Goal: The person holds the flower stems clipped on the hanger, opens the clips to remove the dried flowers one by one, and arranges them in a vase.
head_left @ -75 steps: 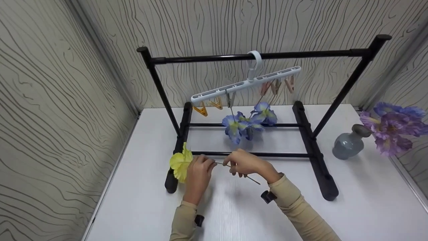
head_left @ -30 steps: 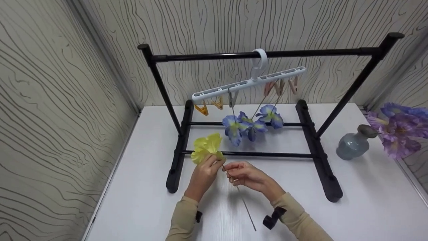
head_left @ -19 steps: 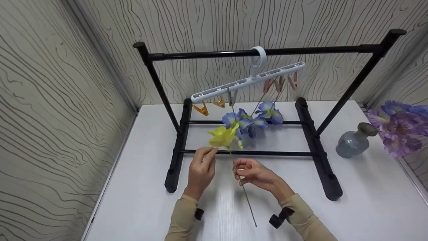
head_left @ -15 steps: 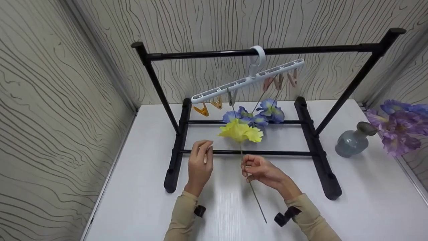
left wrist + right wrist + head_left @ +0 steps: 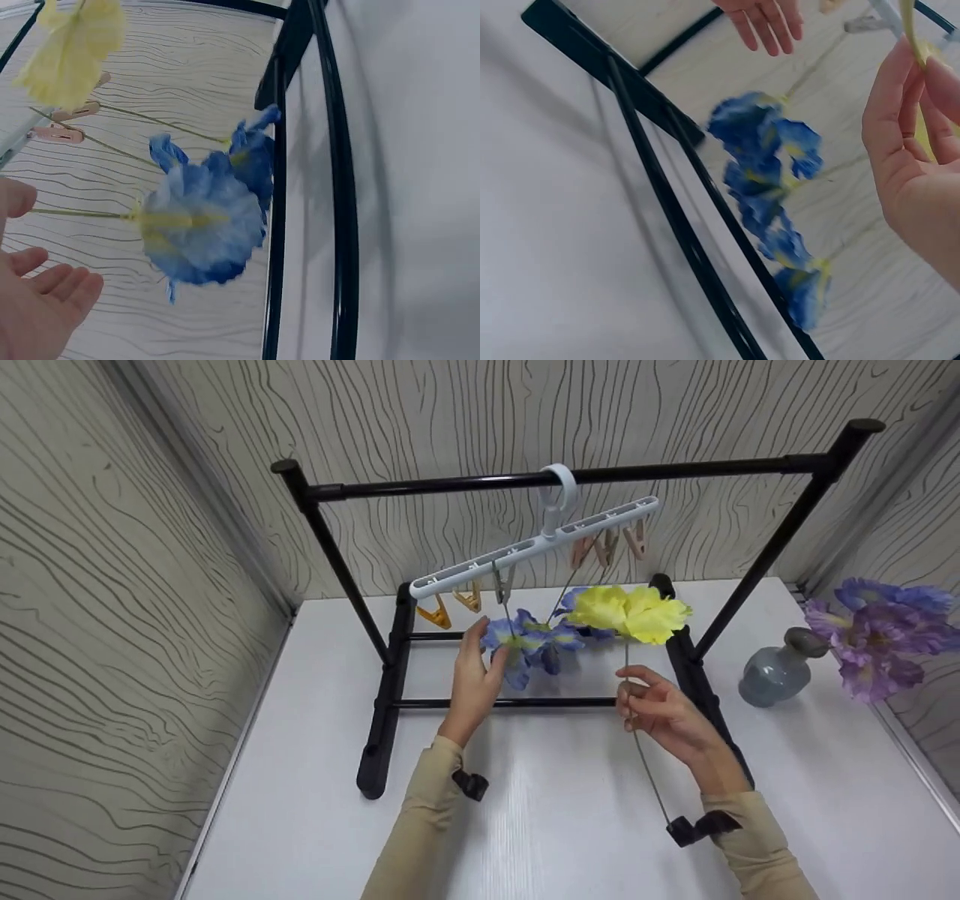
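One yellow flower (image 5: 631, 615) now farther right

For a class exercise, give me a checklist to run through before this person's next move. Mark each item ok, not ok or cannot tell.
1. Yellow flower secured: ok; the right hand pinches its stem.
2. Left hand available: ok; it grips nothing.
3. Hanger hooked over the black rail: ok.
4. Orange clip unoccupied: ok; no stem hangs from it.
5. Grey clip unoccupied: not ok; a blue flower hangs from it by its stem.
6. Hanger level: cannot tell; it slants in the head view, but may just be turned.
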Motion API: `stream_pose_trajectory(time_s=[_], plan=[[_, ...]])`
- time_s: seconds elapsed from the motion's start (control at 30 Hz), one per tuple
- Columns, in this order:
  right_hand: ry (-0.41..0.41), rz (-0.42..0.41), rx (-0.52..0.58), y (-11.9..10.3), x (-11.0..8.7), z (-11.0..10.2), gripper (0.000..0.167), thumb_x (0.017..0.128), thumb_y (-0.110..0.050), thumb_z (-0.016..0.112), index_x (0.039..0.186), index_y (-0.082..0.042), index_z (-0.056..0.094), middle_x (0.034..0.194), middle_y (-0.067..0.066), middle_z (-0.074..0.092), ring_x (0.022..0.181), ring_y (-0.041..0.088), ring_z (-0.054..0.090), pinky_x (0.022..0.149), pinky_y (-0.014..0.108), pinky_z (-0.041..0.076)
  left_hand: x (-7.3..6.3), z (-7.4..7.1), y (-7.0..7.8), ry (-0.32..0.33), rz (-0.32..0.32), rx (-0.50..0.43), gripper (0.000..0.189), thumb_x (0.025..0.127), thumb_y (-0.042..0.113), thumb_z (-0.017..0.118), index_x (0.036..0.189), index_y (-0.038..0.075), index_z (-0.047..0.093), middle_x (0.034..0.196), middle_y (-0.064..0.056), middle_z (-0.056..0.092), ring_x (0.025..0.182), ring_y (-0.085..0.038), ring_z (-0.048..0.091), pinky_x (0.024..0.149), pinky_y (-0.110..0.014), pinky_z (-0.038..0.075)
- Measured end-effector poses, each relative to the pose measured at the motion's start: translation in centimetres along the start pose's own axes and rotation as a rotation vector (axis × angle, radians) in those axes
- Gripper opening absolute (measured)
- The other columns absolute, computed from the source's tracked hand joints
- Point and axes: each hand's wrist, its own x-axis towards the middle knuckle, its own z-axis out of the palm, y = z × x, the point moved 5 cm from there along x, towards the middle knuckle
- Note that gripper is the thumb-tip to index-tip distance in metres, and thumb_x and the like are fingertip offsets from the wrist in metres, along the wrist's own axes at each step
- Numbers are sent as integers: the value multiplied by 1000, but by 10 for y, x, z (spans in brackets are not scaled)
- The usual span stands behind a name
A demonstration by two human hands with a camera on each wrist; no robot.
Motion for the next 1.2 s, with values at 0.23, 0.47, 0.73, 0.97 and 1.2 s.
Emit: stream_pose_trajectory(time_s=[0.23, 0.47, 0.73, 0.97, 1.2], plan=[[126, -95, -28, -26, -20, -16, 45, 107, 13, 33, 126, -10, 66, 107, 4, 67, 95, 16, 65, 80, 29, 57, 14, 15, 2, -2, -59, -187, 50, 108, 12, 54, 151, -6, 35, 149, -23, 52, 142, -40, 44, 114, -53, 39], [279, -164, -6, -49, -33, -33, 41, 107, 13, 34, 120, -6, 68, 104, 7, 69, 93, 19, 67, 80, 31, 58, 12, 15, 8, 45, 38, -117, 22, 107, 6, 54, 124, -6, 58, 119, -19, 64, 113, -33, 63, 100, -46, 51], [446, -422, 8, -110, -50, -51, 31, 104, 17, 40, 114, 8, 68, 99, 17, 70, 87, 27, 70, 78, 37, 61, 9, 17, 13, -19, 17, -116, 16, 108, 9, 53, 113, -3, 62, 105, -14, 67, 96, -23, 66, 82, -31, 55], [779, -580, -133, -170, -76, -64, 16, 97, 17, 58, 109, 11, 67, 94, 18, 71, 80, 25, 71, 71, 32, 62, 6, 15, 12, -26, -11, -108, 16, 109, 12, 53, 114, -1, 62, 102, -14, 69, 93, -22, 66, 79, -29, 53], [1077, -684, -355, -194, -101, -82, 20, 93, 9, 69, 112, 13, 64, 95, 16, 67, 83, 23, 68, 68, 26, 60, 5, 14, 10, -29, -19, -142, 14, 108, 10, 53, 111, 0, 63, 100, -18, 69, 93, -34, 67, 78, -28, 53]])
